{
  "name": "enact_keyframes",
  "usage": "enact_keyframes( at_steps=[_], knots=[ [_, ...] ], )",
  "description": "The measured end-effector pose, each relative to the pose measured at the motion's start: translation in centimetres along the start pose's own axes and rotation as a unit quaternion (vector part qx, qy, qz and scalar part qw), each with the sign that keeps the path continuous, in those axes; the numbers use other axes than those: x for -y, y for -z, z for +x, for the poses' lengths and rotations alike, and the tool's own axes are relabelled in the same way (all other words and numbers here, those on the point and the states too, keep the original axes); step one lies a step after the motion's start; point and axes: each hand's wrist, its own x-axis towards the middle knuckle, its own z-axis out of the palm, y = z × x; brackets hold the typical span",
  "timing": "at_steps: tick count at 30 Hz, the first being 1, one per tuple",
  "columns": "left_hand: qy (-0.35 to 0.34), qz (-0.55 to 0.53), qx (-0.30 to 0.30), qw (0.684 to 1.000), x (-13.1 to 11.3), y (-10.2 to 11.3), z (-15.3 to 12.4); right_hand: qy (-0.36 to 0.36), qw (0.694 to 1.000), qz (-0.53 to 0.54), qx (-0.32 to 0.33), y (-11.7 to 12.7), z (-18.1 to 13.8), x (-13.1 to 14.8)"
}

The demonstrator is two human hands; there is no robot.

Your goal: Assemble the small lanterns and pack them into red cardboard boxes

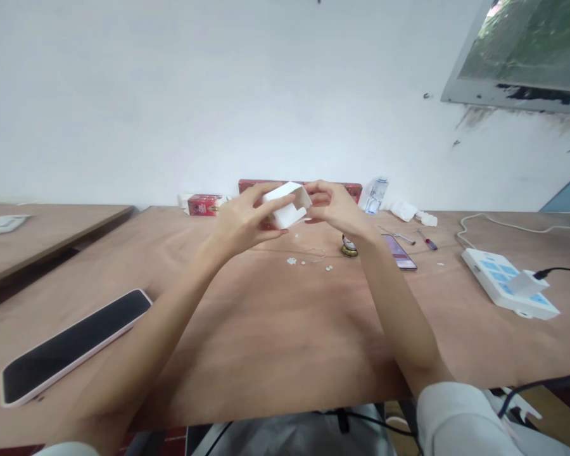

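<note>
Raised above the table, a small white cardboard box [289, 206] is tilted with one end open toward the right. My left hand [247, 218] is closed around its left side, fingers over the top and thumb along the front. At the open end, the curled fingers and thumb of my right hand [335, 206] grip the box's edge or flap; what lies between them is partly hidden. Beneath the hands, several small white pieces [291, 261] and a thin wire [319, 255] lie on the table. A round brass-coloured object [348, 246] sits beside my right forearm.
Along the wall are red boxes [204, 205], a clear bottle [377, 195] and crumpled white paper [403, 210]. A phone [399, 252], a screwdriver [427, 240] and a power strip [508, 285] lie right. A large phone [76, 348] lies left on the brown table [266, 354].
</note>
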Motion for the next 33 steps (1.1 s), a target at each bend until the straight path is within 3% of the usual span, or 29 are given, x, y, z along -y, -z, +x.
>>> enact_keyframes(
  at_steps=[7, 13, 20, 28, 33],
  knots=[
    [-0.007, -0.035, 0.006, 0.999, -0.2, 0.0, 0.2, 0.013, 0.997, -0.032, -0.065, -0.9, 0.2, -0.4],
    [-0.064, -0.061, -0.025, 0.996, -0.6, -0.2, 0.2, 0.102, 0.984, -0.085, -0.115, -1.1, 0.2, -0.4],
    [-0.084, -0.046, -0.058, 0.994, -0.5, -0.3, 0.3, 0.121, 0.986, 0.035, -0.105, -1.7, 0.4, -0.4],
    [-0.083, -0.035, -0.044, 0.995, -0.2, -0.9, 0.2, 0.102, 0.988, 0.058, -0.100, -1.9, 0.7, -0.9],
    [-0.032, -0.019, -0.082, 0.996, -0.5, -1.5, 0.0, 0.049, 0.994, 0.082, -0.057, -2.0, 0.4, -0.4]
  ],
)
